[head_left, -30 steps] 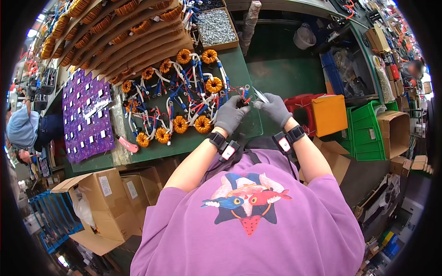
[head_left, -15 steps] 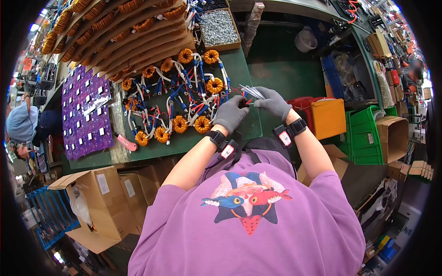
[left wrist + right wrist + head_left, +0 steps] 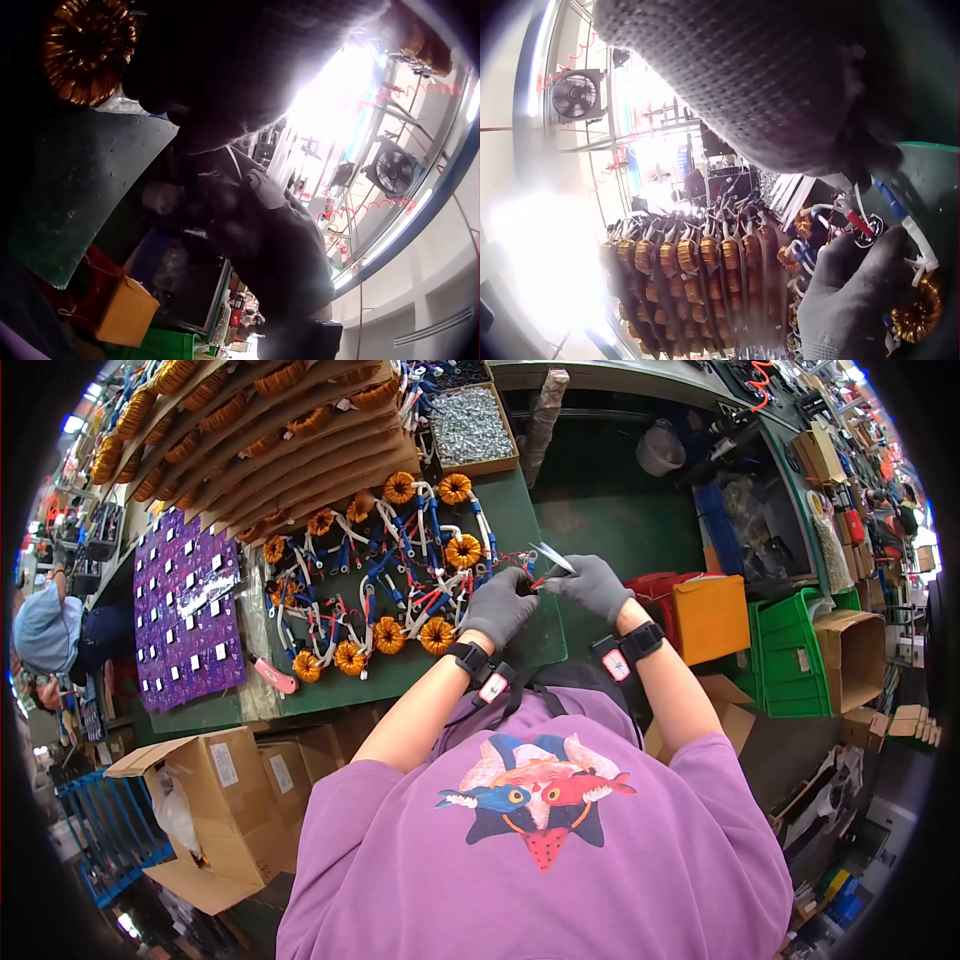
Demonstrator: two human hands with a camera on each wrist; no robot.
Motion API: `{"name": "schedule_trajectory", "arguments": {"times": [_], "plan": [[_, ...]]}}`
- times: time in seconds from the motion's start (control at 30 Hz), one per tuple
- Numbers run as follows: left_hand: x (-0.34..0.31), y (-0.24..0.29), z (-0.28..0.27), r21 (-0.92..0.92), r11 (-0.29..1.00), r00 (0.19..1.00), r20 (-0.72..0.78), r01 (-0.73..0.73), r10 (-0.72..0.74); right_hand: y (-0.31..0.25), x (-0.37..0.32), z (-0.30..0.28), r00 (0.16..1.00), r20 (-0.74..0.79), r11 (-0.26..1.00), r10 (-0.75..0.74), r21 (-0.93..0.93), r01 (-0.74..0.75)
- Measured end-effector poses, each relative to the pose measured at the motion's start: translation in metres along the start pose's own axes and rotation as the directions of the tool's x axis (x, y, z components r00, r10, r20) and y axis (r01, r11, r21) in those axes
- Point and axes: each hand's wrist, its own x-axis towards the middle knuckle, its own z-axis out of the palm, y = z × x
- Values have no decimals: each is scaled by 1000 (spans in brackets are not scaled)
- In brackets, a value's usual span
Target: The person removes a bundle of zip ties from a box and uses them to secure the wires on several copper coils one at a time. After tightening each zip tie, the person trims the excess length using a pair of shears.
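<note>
One red lead [image 3: 859, 222] slants from my left hand [image 3: 500, 608], its curled fingers pinching it by the tabletop's [image 3: 545, 638] right edge, toward my right hand [image 3: 598, 590], just beside, fingers gripping white strips [image 3: 558, 560].

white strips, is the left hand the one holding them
No, the head view shows the white strips sticking out of the right hand, with the left hand apart from them.
</note>
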Motion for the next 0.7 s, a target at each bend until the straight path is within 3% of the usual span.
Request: {"name": "schedule_trajectory", "arguments": {"times": [0.1, 0.2, 0.23, 0.27, 0.33, 0.43, 0.5, 0.57, 0.6, 0.67, 0.7], "plan": [[4, -2, 2, 21, 999, 999, -25, 30, -29, -9, 8, 18, 991, -126, 987, -40, -162, 19], [9, -18, 1, 1, 997, 996, -57, -75, 75, -3, 15, 30, 981, -195, 987, 23, -153, -53], [12, -24, 0, -35, 995, 995, -21, -98, 97, 1, 16, 31, 983, -176, 998, 59, -10, -62], [13, -20, -5, -35, 994, 995, -23, -99, 98, 4, 16, 32, 983, -176, 998, 57, -11, -59], [13, -6, -18, 232, 972, 990, 120, 42, -72, 9, 14, 34, 981, -183, 992, 65, 122, -43], [10, 1, -19, 308, 949, 994, 66, 64, -89, 2, 11, 43, 965, -261, 998, -32, -55, 19], [6, 1, -19, 345, 935, 995, 30, 81, -97, 5, 14, 48, 963, -270, 999, -13, -33, 4], [1, -5, -22, 10, 999, 987, 155, 52, -53, 10, 18, 52, 959, -284, 999, 24, -15, -29], [-3, -7, -20, 11, 999, 986, 155, 53, -54, 12, 19, 54, 959, -283, 999, 24, -14, -29], [-10, -11, -14, -342, 934, 984, 170, 100, -43, 13, 18, 56, 968, -252, 968, 17, 246, 47], [-10, -15, -11, -457, 884, 985, 169, 100, -25, 11, 18, 54, 969, -247, 968, 14, 245, 49]]}}
